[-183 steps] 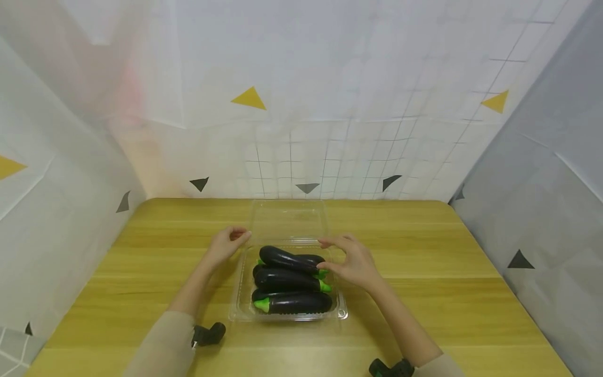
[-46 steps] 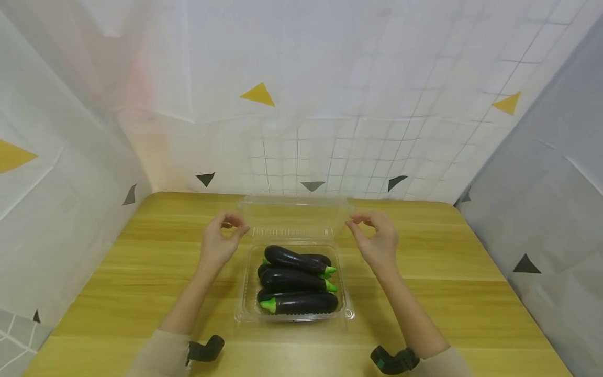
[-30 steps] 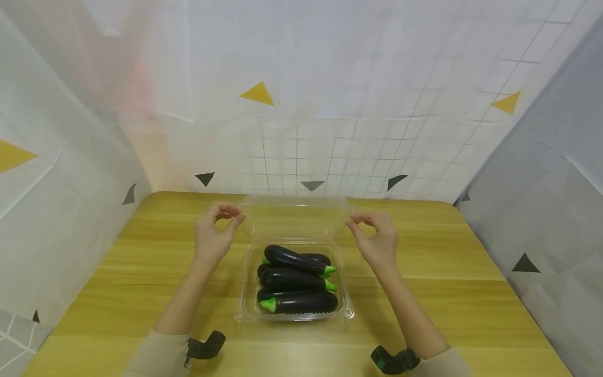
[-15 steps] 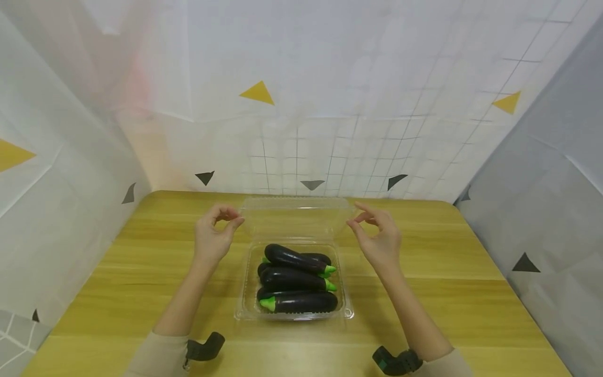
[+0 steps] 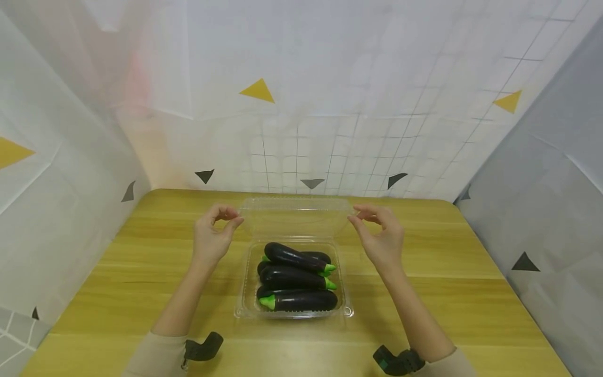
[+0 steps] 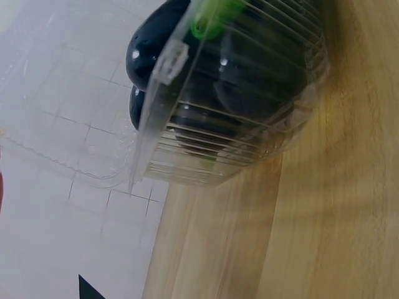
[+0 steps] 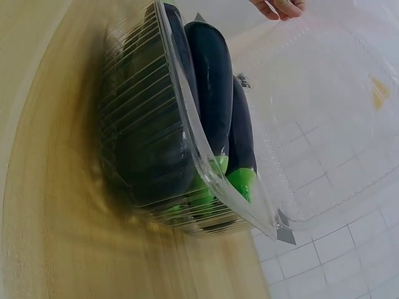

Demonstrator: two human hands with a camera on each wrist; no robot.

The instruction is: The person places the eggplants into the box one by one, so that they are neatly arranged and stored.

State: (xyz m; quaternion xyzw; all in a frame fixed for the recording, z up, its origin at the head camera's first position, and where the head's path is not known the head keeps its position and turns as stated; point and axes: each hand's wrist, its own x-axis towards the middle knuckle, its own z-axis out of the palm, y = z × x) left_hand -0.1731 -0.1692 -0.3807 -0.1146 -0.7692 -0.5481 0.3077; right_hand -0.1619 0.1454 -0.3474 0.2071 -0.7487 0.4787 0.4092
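A clear plastic clamshell box (image 5: 348,310) stands on the wooden table, heaped with several dark purple eggplants (image 5: 305,301) with green stem ends. Its see-through lid (image 5: 294,222) is hinged at the far side and tilts up off the table. At the lid's left edge, my left hand (image 5: 212,235) pinches between thumb and fingers. My right hand (image 5: 383,238) pinches the opposite edge the same way. In the right wrist view the left hand's fingertips (image 7: 280,7) meet the lid's far edge. Eggplants (image 6: 206,112) show through the ribbed box wall in the left wrist view.
The wooden table (image 5: 155,251) extends to both sides of the box. A white sheet wall (image 5: 306,78) with yellow and dark triangles rises behind it, and more sheets flank it. Black wrist cameras (image 5: 203,346) sit on both forearms.
Earlier the lid leaned back low behind the box, with both hands near its hinge. Both hands have since moved outward and away, and the lid stands higher. Lately, the right fingers re-gripped its edge.
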